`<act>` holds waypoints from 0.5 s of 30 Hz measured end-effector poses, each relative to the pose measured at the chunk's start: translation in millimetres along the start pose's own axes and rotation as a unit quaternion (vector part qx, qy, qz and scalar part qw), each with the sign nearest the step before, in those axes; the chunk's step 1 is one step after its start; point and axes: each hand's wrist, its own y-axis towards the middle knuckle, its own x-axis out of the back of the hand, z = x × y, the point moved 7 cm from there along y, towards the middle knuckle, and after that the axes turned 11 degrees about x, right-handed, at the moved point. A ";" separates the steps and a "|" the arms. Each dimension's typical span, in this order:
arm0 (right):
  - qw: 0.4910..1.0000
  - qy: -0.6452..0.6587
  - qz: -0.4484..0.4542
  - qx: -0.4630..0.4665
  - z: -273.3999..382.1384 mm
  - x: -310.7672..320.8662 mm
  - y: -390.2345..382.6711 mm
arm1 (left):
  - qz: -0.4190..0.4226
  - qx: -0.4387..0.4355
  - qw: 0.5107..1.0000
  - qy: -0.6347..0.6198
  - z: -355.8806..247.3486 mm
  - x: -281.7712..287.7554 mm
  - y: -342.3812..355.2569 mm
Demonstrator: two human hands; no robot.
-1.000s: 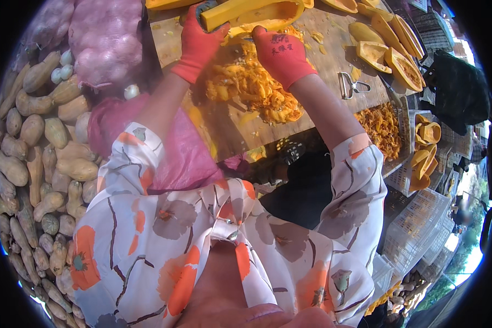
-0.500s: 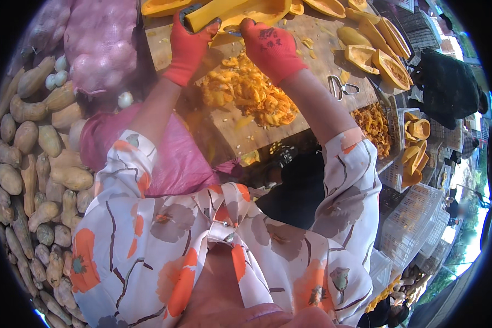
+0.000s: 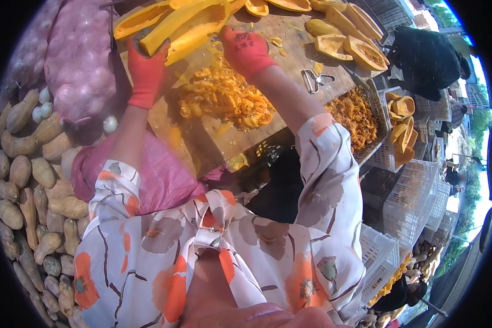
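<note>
At the far side of the wooden board, my left hand in a red glove with dark fingertips is closed around the neck end of a yellow squash half. The half is tilted, with its hollow end up and to the right. Close to that hollow end is my right hand, also in a red glove, with its fingers curled shut. What it holds, if anything, is hidden. Below both hands lies a heap of orange squash pulp and seeds. A metal peeler rests to the right of my right wrist.
More hollowed squash halves lie along the board's far and right sides. A crate of pulp and white plastic crates stand to the right. Whole squashes and a pink net sack fill the left. A person bends at right.
My left hand has shifted left with the squash half, and my right hand has come away from it, now apart. The whole view has also shifted, moving the board leftward.
</note>
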 end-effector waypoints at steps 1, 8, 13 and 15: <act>0.999 0.005 -0.025 -0.041 -9.0 6.8 14.2 | 0.014 0.015 1.000 -0.017 3.4 -6.3 -0.9; 0.993 -0.002 0.107 -0.041 5.3 -38.2 -8.4 | 0.000 -0.157 0.969 0.194 -14.5 -18.9 -16.2; 0.976 0.198 0.091 -0.022 38.1 -42.8 -87.0 | -0.024 -0.217 0.928 0.302 -16.3 -27.3 -17.6; 0.968 0.241 0.070 -0.011 49.7 -46.0 -92.3 | -0.036 -0.157 0.966 0.200 -0.6 -29.2 -2.9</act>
